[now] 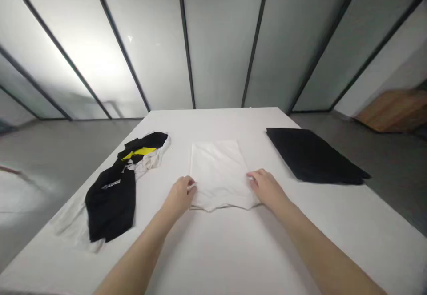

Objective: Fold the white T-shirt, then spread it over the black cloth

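A white garment [218, 170], folded into a near rectangle, lies flat on the white table in front of me; its exact kind does not show. Along its near edge the cloth is slightly wavy, with a few soft wrinkles. My left hand [181, 196] pinches the left edge close to the near corner, thumb and fingers closed on the fabric. On the opposite side, my right hand [266, 187] grips the right edge a little farther up, also with its fingertips together on the cloth.
A loose heap of black, white and yellow clothes [113, 201] lies along the left side of the white table [216, 255]. Flat black fabric or sheets [313, 157] rest at the right edge. Frosted panels [220, 41] stand behind, and a brown wooden object [393, 108] is at far right.
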Motion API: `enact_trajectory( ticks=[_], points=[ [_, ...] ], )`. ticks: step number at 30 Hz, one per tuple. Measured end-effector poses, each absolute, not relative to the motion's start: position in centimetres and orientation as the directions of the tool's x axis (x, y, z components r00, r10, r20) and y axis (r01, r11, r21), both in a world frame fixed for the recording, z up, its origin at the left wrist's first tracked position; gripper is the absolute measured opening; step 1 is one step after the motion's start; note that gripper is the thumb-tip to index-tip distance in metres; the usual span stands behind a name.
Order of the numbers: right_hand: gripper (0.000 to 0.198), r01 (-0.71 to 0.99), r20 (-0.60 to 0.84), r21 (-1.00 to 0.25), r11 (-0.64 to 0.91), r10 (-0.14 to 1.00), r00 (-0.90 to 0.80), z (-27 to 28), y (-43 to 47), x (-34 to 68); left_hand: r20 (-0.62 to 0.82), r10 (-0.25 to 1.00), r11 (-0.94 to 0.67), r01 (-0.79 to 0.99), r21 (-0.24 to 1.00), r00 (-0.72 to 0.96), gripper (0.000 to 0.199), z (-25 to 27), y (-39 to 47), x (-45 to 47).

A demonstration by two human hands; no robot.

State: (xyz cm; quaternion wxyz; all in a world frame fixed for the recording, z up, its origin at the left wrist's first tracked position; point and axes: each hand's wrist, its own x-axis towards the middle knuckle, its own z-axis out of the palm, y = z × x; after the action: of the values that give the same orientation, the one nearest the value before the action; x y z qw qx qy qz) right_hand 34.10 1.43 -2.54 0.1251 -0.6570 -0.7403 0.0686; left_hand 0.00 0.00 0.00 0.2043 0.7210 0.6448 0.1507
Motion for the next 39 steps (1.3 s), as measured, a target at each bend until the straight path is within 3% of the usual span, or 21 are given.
enact_trajectory(
  ticks=[5,9,12,15,18,21,29,36,39],
  points=[
    [0.043,0.976,0.151,-0.173,0.13,0.983,-0.104,-3.2,1.3,34.2,-0.091,0.991,-0.066,0.94,0.334,0.102,0.02,0.4,0.2,-0.5],
    [0.042,0.97,0.276,-0.177,0.169,0.954,-0.116,-3.6,1.7,34.5,0.147,0.973,-0.215,0.925,0.314,0.176,0.022,-0.6,0.1,-0.4],
    [0.04,0.915,0.367,-0.224,0.335,0.899,-0.24,-3.4,1.6,33.8,0.28,0.908,-0.397,0.855,0.333,0.313,0.047,-1.9,-0.5,0.4],
    [0.048,0.831,0.334,-0.234,0.504,0.845,-0.418,-3.2,0.9,32.4,0.204,0.849,-0.527,0.81,0.258,0.487,0.063,-3.2,-1.2,1.4],
    [0.056,0.789,0.188,-0.238,0.567,0.823,-0.535,-3.3,0.2,31.3,0.107,0.813,-0.581,0.791,0.192,0.572,0.066,-3.8,-1.6,1.8],
    [0.06,0.806,0.085,-0.235,0.543,0.838,-0.54,-3.8,0.1,31.1,0.081,0.804,-0.592,0.784,0.185,0.588,0.069,-3.6,-1.5,1.7],
    [0.064,0.898,0.011,-0.213,0.386,0.919,-0.393,-4.0,1.0,31.8,-0.051,0.82,-0.55,0.809,0.21,0.571,0.085,-2.1,-1.6,1.9],
    [0.055,0.983,0.063,-0.114,0.146,0.988,-0.14,-4.8,2.1,33.7,-0.027,0.805,-0.575,0.79,0.213,0.593,0.099,-2.4,-1.6,1.7],
    [0.057,0.978,0.169,-0.126,0.164,0.975,-0.142,-4.5,2.5,33.7,-0.001,0.803,-0.583,0.785,0.209,0.596,0.093,-2.2,-1.6,1.7]
  ],
)
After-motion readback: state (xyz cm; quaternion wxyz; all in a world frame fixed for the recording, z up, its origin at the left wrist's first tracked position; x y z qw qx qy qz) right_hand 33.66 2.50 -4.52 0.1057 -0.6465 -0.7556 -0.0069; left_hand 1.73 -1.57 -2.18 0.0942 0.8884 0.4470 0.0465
